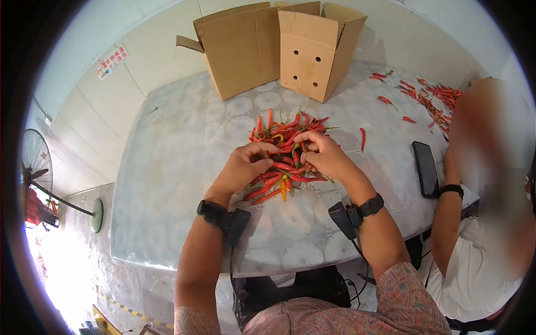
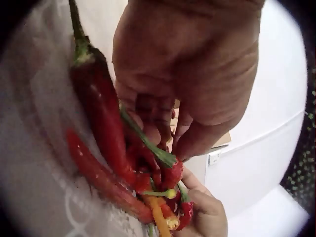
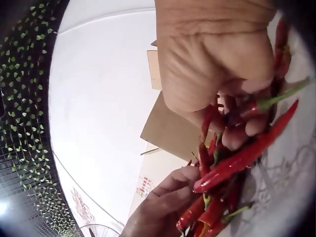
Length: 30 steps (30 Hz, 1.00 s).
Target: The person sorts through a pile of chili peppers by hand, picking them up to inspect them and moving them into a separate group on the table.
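Slender red chili peppers (image 1: 287, 166), heaped, could spill across the pale patterned tabletop (image 1: 167, 195)
Heap lies beneath both hands: right hand (image 1: 330, 160) curled round one green-stemmed chili (image 3: 249, 109), left hand's (image 1: 241, 166) hold I cannot tell; tugging could drag neighbours loose.

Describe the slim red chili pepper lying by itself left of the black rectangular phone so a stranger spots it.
On the pale, patterned table, find the central heap of red chili peppers. In the gap between it and the black phone lies the slim red chili pepper. It runs nearly vertically in the head view, alone in that gap; other loose chilies lie farther right.
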{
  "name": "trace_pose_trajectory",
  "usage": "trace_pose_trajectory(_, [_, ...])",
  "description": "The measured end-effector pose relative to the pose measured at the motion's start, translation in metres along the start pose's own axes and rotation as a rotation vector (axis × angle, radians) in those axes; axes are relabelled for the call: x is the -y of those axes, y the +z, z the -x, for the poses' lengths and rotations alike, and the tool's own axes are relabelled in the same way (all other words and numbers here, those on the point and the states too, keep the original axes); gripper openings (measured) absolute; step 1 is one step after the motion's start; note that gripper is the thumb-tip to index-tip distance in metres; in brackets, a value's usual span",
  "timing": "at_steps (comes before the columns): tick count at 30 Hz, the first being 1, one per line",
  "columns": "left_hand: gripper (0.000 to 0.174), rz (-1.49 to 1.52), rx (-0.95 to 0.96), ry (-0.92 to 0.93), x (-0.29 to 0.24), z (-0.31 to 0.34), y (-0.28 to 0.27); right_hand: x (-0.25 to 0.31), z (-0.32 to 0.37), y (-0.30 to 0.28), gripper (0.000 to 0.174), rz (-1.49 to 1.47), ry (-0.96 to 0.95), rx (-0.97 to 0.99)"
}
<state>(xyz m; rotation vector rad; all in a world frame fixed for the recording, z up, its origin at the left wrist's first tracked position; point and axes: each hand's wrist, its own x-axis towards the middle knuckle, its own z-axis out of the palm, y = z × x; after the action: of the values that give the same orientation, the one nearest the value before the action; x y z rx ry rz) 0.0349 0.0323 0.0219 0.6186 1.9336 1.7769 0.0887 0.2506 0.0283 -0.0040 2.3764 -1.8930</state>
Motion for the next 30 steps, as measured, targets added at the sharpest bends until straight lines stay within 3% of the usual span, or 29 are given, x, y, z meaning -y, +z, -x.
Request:
trace_pose_trajectory(5, [0.025, -0.473, 0.085, 0.182, -0.015, 0.006, 0.017, -0.007, -0.005, -0.003, 0.038, -0.171, 0.066, -0.006])
trace_pose_trajectory(9, [0.024, -0.548, 0.082, 0.182, -0.015, 0.010, 0.018, -0.004, -0.002, -0.003, 0.038, -0.200, 0.091, -0.011])
trace_pose_trajectory(11, [0.018, -0.526, 0.116, 0.096, -0.015, 0.011, 0.015, -0.002, -0.001, -0.004, 0.038, -0.181, 0.080, -0.009])
trace_pose_trajectory(14, [0.013, -0.425, 0.110, 0.150, -0.004, 0.009, 0.009, 0.004, 0.006, -0.003, 0.032, 0.061, 0.005, -0.086])
trace_pose_trajectory(16, [0.013, -0.365, 0.128, 0.135, 0.000, 0.008, 0.003, 0.010, 0.014, -0.004, 0.024, 0.382, -0.203, -0.214])
trace_pose_trajectory(17, [0.014, -0.309, 0.150, 0.116, -0.001, 0.010, 0.002, 0.012, 0.019, -0.004, 0.024, 0.387, -0.203, -0.207])
trace_pose_trajectory(19, [0.017, -0.264, 0.158, 0.111, -0.002, 0.012, 0.005, 0.016, 0.033, -0.002, 0.019, 0.630, -0.461, -0.347])
trace_pose_trajectory(20, [0.021, -0.225, 0.176, 0.107, -0.004, 0.014, 0.006, 0.022, 0.040, -0.001, 0.019, 0.631, -0.459, -0.343])
trace_pose_trajectory(22, [0.024, -0.326, 0.188, 0.137, -0.007, 0.015, 0.007, 0.029, 0.054, 0.000, 0.018, 0.790, -0.179, 0.074])
trace_pose_trajectory(23, [0.028, -0.432, 0.200, 0.171, -0.008, 0.015, 0.007, 0.023, 0.059, 0.001, 0.018, 0.791, -0.174, 0.074])
trace_pose_trajectory(25, [0.029, -0.498, 0.218, 0.182, -0.009, 0.013, 0.006, 0.008, 0.064, 0.004, 0.018, 0.898, -0.527, 0.128])
trace_pose_trajectory(30, [0.031, -0.513, 0.191, 0.203, 0.002, 0.009, 0.003, 0.002, 0.055, 0.007, 0.018, 0.857, -0.430, 0.204])
